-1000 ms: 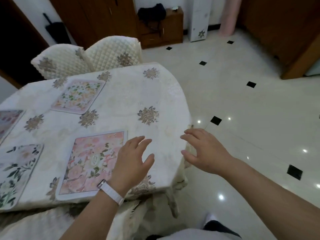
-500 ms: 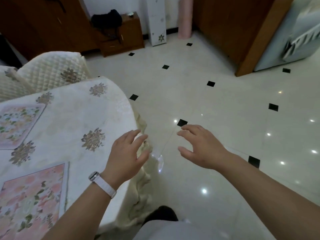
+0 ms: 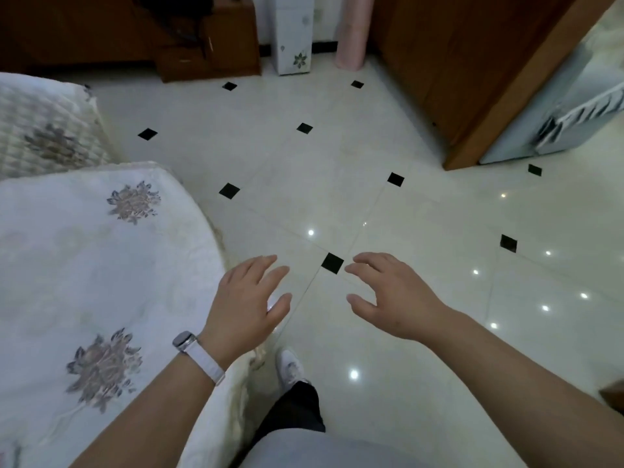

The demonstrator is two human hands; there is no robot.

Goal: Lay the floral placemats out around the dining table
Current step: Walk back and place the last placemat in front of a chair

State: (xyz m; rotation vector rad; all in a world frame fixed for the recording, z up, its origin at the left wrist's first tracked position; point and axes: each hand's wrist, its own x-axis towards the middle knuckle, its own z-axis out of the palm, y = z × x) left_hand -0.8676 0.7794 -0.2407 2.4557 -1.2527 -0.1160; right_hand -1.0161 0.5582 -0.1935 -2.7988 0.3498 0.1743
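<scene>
Hands [image 3: 317, 298] empty, fingers spread, off table [image 3: 101, 265] edge

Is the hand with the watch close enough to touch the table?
Probably yes. The left hand hangs open just past the table edge, empty, and its forearm already crosses the tablecloth. Nothing lies between them.

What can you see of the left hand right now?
The left hand is bare and open, palm down, fingers loosely spread and pointing forward. It holds nothing. It hovers at the edge of the tablecloth, its fingers out over the floor. A watch with a white strap sits on the wrist. The right hand is apart from it, across a gap.
</scene>
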